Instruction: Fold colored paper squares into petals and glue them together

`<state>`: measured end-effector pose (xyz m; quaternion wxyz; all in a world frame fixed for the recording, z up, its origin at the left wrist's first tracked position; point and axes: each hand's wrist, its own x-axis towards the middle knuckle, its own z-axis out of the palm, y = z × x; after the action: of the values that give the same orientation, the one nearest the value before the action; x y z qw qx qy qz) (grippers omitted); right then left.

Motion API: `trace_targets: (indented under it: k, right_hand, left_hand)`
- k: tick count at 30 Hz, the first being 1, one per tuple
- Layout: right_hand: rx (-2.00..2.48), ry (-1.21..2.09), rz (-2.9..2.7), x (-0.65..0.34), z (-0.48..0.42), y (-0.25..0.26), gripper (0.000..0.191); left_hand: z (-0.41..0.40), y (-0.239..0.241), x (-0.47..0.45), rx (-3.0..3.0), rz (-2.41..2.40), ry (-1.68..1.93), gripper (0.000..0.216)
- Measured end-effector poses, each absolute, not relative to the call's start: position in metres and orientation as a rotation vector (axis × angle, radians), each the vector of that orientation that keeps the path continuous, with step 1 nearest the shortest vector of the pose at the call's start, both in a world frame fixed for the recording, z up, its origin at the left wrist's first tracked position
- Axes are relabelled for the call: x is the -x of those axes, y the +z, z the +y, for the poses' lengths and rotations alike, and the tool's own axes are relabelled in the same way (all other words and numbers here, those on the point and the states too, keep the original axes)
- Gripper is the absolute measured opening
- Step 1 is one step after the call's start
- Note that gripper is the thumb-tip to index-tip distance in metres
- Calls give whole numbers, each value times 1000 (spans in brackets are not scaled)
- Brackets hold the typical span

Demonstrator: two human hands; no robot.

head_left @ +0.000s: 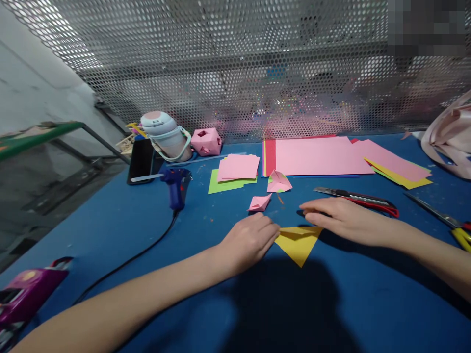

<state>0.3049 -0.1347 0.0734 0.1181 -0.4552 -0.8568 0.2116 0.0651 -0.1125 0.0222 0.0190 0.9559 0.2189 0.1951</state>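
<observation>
A yellow paper folded into a triangle (297, 242) lies on the blue table (368, 304), its point toward me. My left hand (250, 240) presses its fingertips on the paper's left corner, fingers curled together. My right hand (340, 218) lies flat over the paper's upper right edge, fingers stretched out to the left. Two small folded pink pieces (259, 202) (278, 182) sit just beyond the hands.
Pink sheets (316, 156), a pink-and-green stack (235, 171) and pink-yellow sheets (395, 166) lie at the back. A blue glue gun (177, 185) with its cord, a phone (140, 161), a bottle (165, 135), a pink paper cube (206, 141), a utility knife (353, 196), scissors (447, 220), a purple stapler (25, 289).
</observation>
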Motion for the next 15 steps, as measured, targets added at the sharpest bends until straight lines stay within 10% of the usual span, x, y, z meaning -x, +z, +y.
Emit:
trace_targets:
  k: [15]
  right_hand:
    - [1397,1294,-1085,-270,-142,38,84]
  left_hand:
    - [-127,24,-71,-2248,907,1009,14]
